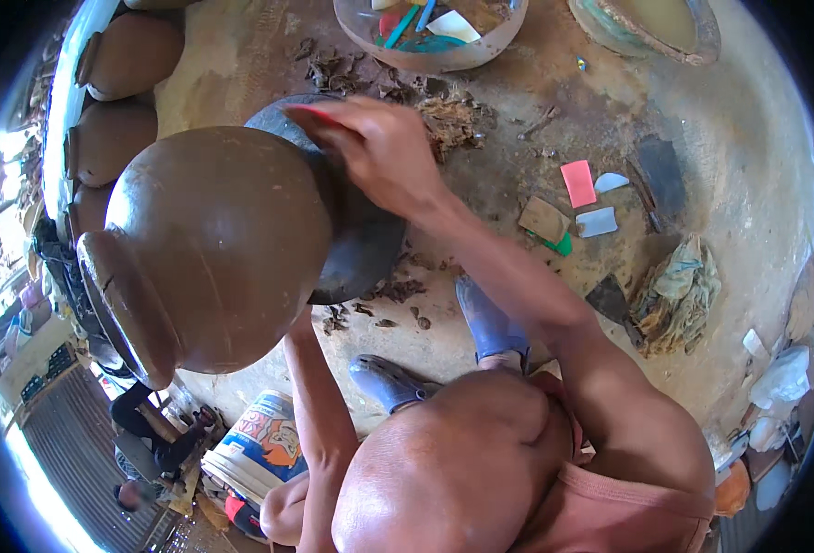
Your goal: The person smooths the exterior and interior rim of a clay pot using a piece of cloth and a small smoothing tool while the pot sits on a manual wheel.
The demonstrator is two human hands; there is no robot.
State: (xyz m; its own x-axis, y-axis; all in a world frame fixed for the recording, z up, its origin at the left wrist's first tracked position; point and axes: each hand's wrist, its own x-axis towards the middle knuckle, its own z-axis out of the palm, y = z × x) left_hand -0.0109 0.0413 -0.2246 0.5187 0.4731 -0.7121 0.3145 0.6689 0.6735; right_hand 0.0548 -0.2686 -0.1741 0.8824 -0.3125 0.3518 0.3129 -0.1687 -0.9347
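A large round brown clay pot [213, 249] with a flared rim stands on a dark round wheel or disc [365, 249], its mouth toward the lower left. My right hand [384, 152] is closed on a thin red scraper [313, 114] beside the pot's lower part, over the edge of the disc. Whether the scraper touches the clay I cannot tell. My left forearm [319, 396] reaches up behind the pot, which hides the hand and its fingers.
Several clay pots [135, 55] line the left side. A clear basin [430, 57] with tools stands at the far side, a bowl of murky water [660, 23] right of it. Scraper pieces [578, 183] and a crumpled cloth [679, 290] lie at right. Another person [144, 461] is at lower left.
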